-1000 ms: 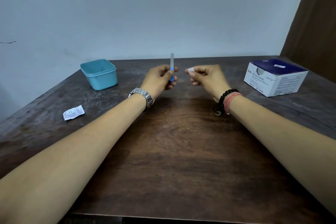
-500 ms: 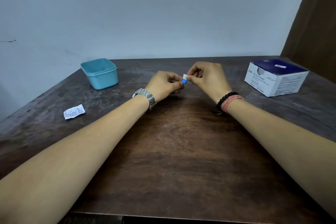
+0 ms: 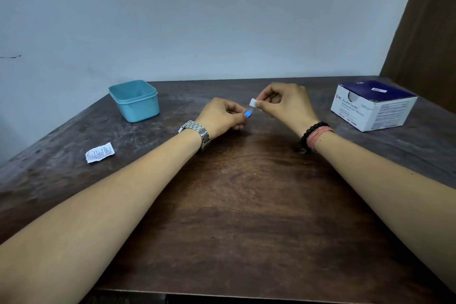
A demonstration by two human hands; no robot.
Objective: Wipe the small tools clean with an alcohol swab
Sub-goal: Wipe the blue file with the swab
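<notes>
Only one view here, the head camera looking down at a dark wooden table (image 3: 241, 217). The left hand (image 3: 219, 116) has its fingers curled tight around a small tool (image 3: 247, 114); only its blue end pokes out past the fingertips, held up off the table. The right hand (image 3: 283, 103) pinches a folded white swab (image 3: 253, 102) between thumb and forefinger, right at the tool's far end, so most of the tool's shaft looks hidden inside the swab.

What could go wrong, as a guess: that pinch on the swab is tiny, so a hard pull could slide the swab clean off the tip and drop it on the dusty tabletop, which kind of defeats the wipe. The left hand's hold is also down at the very end of the tool, so twisting might make it slip or flick out. If the hidden end is sharp, it could poke through the thin swab.

Off to the sides: a teal tub (image 3: 134, 100), a torn wrapper (image 3: 100, 152), and the swab box (image 3: 372, 106) on the right.
</notes>
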